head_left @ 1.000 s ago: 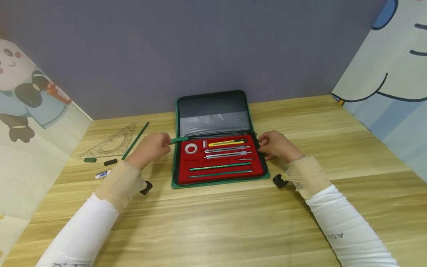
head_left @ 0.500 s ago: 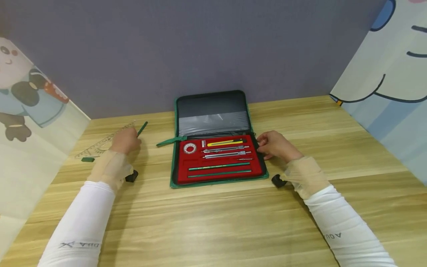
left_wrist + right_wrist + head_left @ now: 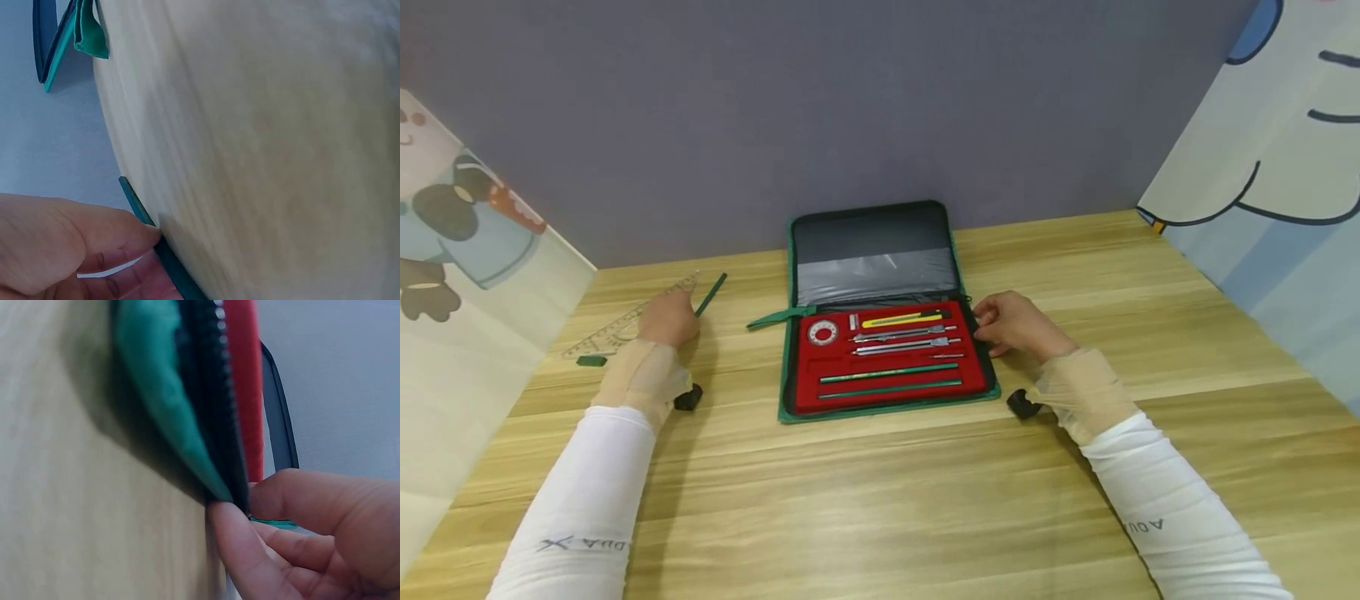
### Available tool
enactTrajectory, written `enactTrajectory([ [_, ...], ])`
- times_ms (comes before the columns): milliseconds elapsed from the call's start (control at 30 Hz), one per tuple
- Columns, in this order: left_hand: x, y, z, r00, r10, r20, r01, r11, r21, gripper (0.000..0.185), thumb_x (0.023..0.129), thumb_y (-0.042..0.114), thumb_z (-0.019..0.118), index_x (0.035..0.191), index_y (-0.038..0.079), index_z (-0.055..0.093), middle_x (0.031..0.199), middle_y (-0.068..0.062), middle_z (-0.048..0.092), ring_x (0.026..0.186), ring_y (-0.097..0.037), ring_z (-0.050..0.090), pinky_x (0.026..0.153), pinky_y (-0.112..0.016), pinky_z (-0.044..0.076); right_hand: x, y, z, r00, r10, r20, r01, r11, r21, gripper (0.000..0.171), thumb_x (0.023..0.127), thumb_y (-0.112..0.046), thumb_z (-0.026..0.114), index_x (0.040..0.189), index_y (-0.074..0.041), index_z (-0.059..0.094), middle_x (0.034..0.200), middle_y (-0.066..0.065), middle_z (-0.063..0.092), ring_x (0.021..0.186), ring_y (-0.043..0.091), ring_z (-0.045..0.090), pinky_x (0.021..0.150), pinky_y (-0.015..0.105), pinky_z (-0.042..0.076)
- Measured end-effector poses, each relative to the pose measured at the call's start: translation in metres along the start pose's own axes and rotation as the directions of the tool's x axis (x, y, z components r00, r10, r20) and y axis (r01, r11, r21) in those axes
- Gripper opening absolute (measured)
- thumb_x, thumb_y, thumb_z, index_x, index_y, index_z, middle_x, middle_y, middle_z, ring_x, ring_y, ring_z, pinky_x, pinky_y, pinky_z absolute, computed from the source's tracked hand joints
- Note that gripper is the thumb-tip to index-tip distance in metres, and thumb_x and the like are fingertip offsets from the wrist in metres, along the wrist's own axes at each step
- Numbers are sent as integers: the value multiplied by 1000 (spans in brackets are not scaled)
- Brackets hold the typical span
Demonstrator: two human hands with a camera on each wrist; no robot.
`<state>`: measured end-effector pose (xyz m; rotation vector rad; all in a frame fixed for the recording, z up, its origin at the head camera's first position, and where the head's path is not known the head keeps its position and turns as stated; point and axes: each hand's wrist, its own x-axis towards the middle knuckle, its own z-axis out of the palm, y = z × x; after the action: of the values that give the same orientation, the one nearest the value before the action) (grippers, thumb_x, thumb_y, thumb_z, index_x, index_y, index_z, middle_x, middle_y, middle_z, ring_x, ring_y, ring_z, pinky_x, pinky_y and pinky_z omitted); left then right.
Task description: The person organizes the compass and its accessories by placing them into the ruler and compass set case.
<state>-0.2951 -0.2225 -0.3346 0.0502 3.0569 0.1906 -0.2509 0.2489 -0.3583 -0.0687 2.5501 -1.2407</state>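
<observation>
Left hand on the pencil, right hand on the case

Left hand (image 3: 668,321) pinches the green pencil (image 3: 710,294), pointing to 1 o'clock, at 9 o'clock from the case (image 3: 790,367); right hand (image 3: 1011,325) grips its 3 o'clock edge.

Bare table (image 3: 880,500) near side of both hands, wide open between the sleeves. Open case (image 3: 880,333) fills the gap between left hand (image 3: 666,321) and right hand (image 3: 1011,325). Set square (image 3: 617,329) and pencil (image 3: 710,294) crowd the left hand; panels close both outer sides.
</observation>
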Motion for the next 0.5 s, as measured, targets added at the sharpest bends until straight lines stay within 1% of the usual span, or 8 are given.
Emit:
enactTrajectory([
  [100, -1, -1, 0, 1000, 6, 0, -6, 1000, -6, 26, 83, 1, 46, 98, -19, 52, 100, -40, 54, 84, -49, 57, 68, -53, 50, 0, -1, 0, 1000, -1, 1, 1, 1000, -5, 41, 85, 5, 59, 123, 14, 47, 96, 18, 51, 63, 15, 59, 59, 30, 57],
  [167, -2, -1, 0, 1000, 15, 9, -15, 1000, -7, 15, 83, 0, 45, 83, -12, 53, 92, -36, 56, 79, -45, 57, 66, -52, 49, 0, -1, 0, 1000, -1, 5, 1, 1000, -3, 41, 85, 5, 59, 124, 14, 46, 96, 18, 51, 64, 15, 59, 59, 30, 57],
  [233, -2, -1, 0, 999, 34, 15, -34, 999, 4, 15, 82, -1, 43, 71, -5, 52, 84, -30, 56, 74, -41, 55, 63, -50, 49, -1, -2, 0, 1000, -3, 10, 3, 1000, 0, 42, 85, 5, 59, 124, 14, 46, 96, 18, 52, 64, 15, 59, 60, 30, 57],
  [300, -4, 1, -1, 997, 77, 9, -77, 997, 24, 20, 79, -3, 44, 60, 1, 48, 71, -21, 54, 67, -34, 52, 60, -46, 47, -1, -2, 1, 1000, -4, 10, 4, 1000, 3, 42, 85, 4, 59, 124, 15, 46, 96, 18, 52, 65, 15, 59, 60, 31, 57],
  [367, -6, 5, -2, 993, 122, -4, -122, 992, 32, 22, 76, -4, 46, 55, 4, 46, 61, -12, 49, 59, -27, 46, 54, -39, 43, -1, -2, 0, 1000, -3, 6, 3, 1000, 2, 42, 85, 4, 59, 124, 14, 46, 96, 18, 52, 65, 15, 59, 60, 30, 57],
  [433, -7, 11, -3, 987, 161, -20, -161, 987, 30, 22, 77, -3, 49, 56, 3, 49, 55, -6, 45, 54, -22, 40, 50, -33, 37, -1, -2, 0, 1000, -4, 4, 4, 1000, -1, 42, 86, 4, 59, 124, 14, 46, 97, 18, 52, 66, 15, 59, 60, 30, 57],
  [467, -8, 14, -3, 984, 177, -24, -177, 984, 23, 21, 77, -3, 50, 57, 1, 51, 54, -5, 43, 53, -20, 37, 49, -31, 34, -1, -2, 0, 1000, -1, 5, 1, 1000, 1, 42, 86, 4, 59, 125, 14, 46, 97, 18, 52, 66, 15, 59, 60, 30, 57],
  [500, -8, 18, -4, 983, 183, -24, -183, 983, 12, 17, 78, -3, 51, 62, -2, 56, 56, -7, 47, 53, -20, 39, 49, -31, 35, -1, -2, 0, 1000, 1, 6, -1, 1000, 3, 42, 86, 4, 59, 125, 14, 46, 97, 18, 51, 67, 15, 59, 60, 30, 57],
])
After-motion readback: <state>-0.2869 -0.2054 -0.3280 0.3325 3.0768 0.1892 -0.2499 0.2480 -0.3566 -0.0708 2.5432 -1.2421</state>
